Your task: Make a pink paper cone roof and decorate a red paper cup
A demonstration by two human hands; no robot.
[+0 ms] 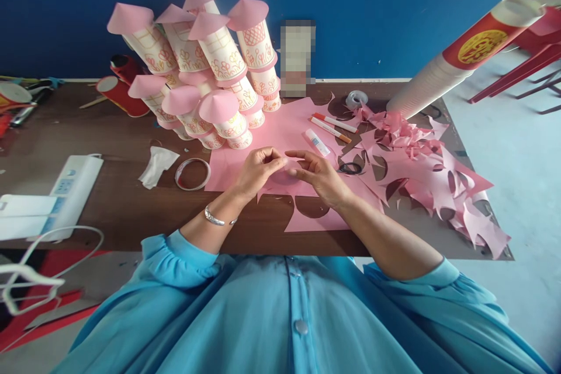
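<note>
My left hand (pixel 263 170) is closed in a pinch, its thumb and fingertips at the edge of a small round piece of pink paper (pixel 286 180). Facing it, my right hand (pixel 322 175) curls its thumb and forefinger around the other side of this piece. The piece blends into the large pink paper sheet (pixel 276 128) below, so its outline is hard to make out. Behind my hands stands a cluster of white paper-tube towers (pixel 223 58) with drawn flowers and pink cone roofs. A glue stick (pixel 317 142) and two markers (pixel 335 123) lie beyond my right hand.
Pink paper scraps (pixel 433 169) heap up on the right, under a leaning long tube (pixel 456 58). Black scissors handles (pixel 350 168) lie by my right hand. On the left are a tape roll (pixel 193 174), a crumpled tissue (pixel 158 166) and a power strip (pixel 74 193).
</note>
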